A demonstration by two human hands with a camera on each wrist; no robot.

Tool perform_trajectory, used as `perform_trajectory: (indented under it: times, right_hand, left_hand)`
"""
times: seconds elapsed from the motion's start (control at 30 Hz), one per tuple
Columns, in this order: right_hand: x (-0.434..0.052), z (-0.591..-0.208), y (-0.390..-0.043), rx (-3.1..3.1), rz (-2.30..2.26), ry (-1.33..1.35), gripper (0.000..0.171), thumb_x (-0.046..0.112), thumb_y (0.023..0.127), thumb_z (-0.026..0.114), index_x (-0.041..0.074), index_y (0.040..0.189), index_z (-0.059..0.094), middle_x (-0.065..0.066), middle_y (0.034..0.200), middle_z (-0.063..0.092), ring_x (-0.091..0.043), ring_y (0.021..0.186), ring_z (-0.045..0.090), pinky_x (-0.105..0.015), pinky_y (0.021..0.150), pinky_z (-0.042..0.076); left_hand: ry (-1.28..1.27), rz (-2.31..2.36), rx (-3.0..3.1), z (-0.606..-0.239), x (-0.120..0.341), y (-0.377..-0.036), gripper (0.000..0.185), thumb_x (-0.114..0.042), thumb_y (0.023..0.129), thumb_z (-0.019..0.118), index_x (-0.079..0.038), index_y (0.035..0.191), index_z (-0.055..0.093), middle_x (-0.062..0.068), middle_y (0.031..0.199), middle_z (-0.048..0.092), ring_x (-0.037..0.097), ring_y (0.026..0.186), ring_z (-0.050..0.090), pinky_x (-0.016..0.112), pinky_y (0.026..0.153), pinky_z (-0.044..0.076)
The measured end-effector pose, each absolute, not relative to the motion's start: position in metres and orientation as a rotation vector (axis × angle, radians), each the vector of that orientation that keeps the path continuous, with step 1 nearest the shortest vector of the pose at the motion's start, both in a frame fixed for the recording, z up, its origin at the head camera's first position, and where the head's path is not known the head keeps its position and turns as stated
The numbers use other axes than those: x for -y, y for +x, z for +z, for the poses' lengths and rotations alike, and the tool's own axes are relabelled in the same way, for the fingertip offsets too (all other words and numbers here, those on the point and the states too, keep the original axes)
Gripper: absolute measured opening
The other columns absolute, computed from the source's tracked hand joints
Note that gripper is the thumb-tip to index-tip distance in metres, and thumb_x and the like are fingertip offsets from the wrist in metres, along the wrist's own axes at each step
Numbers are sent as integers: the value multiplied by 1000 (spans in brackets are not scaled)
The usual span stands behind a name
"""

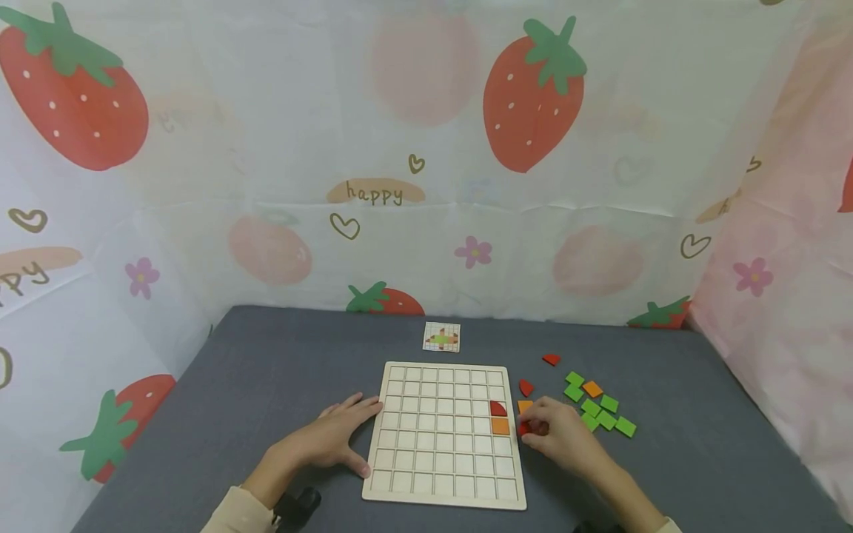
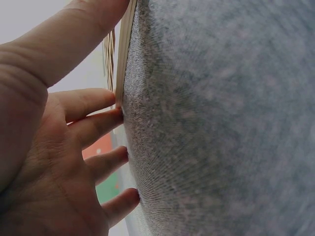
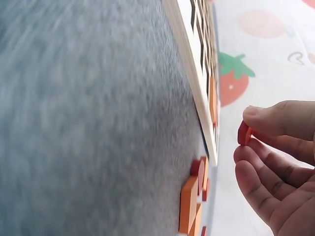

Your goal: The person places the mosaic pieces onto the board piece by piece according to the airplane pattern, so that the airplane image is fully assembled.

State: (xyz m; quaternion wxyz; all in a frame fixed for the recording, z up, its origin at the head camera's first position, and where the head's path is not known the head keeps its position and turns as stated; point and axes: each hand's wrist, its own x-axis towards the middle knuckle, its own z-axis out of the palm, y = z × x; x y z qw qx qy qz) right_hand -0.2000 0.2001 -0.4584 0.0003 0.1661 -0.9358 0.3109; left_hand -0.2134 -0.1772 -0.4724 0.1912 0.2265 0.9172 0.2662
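A wooden grid board [image 1: 443,474] lies on the grey mat, with a red quarter-round piece [image 1: 497,408] and an orange square [image 1: 500,426] set in its right column. My left hand [image 1: 346,437] rests flat on the mat, fingers spread [image 2: 93,128], touching the board's left edge [image 2: 125,49]. Just right of the board, my right hand [image 1: 533,431] pinches a small red piece [image 3: 244,133] between thumb and forefinger, lifted a little off the mat. The same red piece [image 1: 524,428] peeks out at the fingertips in the head view.
A pattern card [image 1: 441,337] lies behind the board. Loose pieces lie to the right: two red ones [image 1: 551,360], an orange square [image 1: 525,406], another orange [image 1: 591,389] and several green squares [image 1: 600,407]. Strawberry-print cloth walls close in the mat.
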Motion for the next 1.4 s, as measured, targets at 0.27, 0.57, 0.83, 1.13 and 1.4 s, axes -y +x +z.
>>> perform_trajectory:
  times: [0.27,0.57,0.83,1.13,1.4]
  right_hand:
    - [-187,-462,-199,2954,1031,594,18,9,72,73,9,90,70,3,80,54,-4,68,48,-17,57,43]
    - [-175,-466,-198,3017,1055,579,13,8,71,71,7,85,69,2,82,57,-4,66,48,-17,54,42]
    - [-169,-466,-198,3037,974,590,6,11,71,73,15,75,69,4,78,53,-3,63,44,-17,53,39]
    - [-168,-459,-195,3120,1003,641,11,6,74,67,12,83,70,1,84,50,-9,68,44,-19,51,38]
    - [-170,-457,-195,3144,962,719,16,3,74,63,12,86,69,2,89,52,-12,75,44,-20,54,37]
  left_hand:
    - [640,748,-2579,-472,178,-213,103,-49,57,75,-15,142,29,7,148,28,34,140,13,60,106,13]
    - [645,747,-2577,-472,177,-213,103,-49,58,75,-15,143,29,7,148,28,34,140,12,60,106,13]
    - [637,730,-2583,-473,177,-214,103,-51,57,74,-16,143,29,7,149,28,34,140,13,60,106,14]
    - [657,738,-2581,-472,178,-213,102,-50,58,74,-13,142,29,9,148,28,35,140,13,60,106,14]
    - [654,742,-2574,-471,177,-213,103,-49,58,75,-13,142,29,9,148,28,35,140,13,60,105,14]
